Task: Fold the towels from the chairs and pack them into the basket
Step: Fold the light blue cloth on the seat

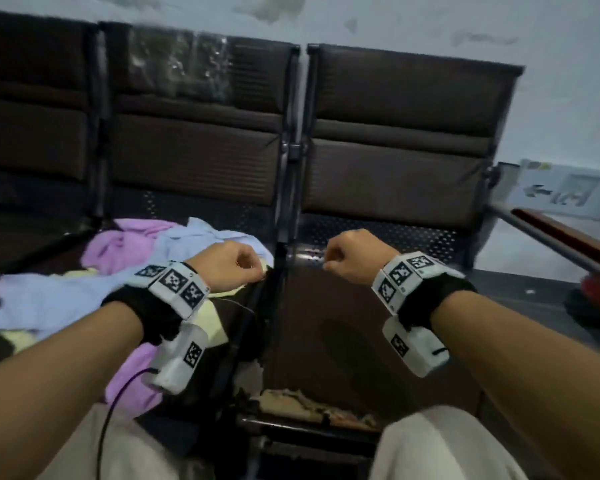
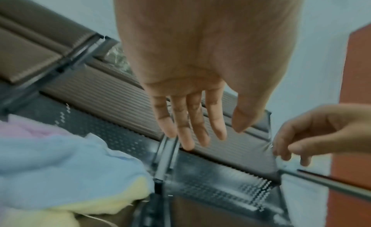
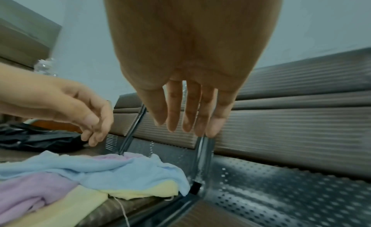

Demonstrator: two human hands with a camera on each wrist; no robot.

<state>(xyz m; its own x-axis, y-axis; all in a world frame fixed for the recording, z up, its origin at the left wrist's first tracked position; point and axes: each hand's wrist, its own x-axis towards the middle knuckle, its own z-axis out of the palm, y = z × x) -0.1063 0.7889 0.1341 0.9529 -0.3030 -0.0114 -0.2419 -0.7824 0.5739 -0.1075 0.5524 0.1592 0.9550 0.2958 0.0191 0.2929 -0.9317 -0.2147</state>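
Forearms filling foreground; left hand (image 1: 227, 268) and right hand (image 1: 352, 259) hovering over chairs (image 1: 395, 161), fingers loose, gripping nothing. Towels (image 1: 125, 271) (blue, lilac, yellow) lying crumpled in heap on left seat, none looking folded. Basket not showing; judging task barely starting.

Dim, flat, bluish light is seen in all three views, with no clear source. A soft shadow is cast on the seat (image 1: 343, 341) at lower centre of the head view. Motion blur smears the head view's right edge. Straight lines are bowed toward the edges. The palms in both wrist views are out of focus.
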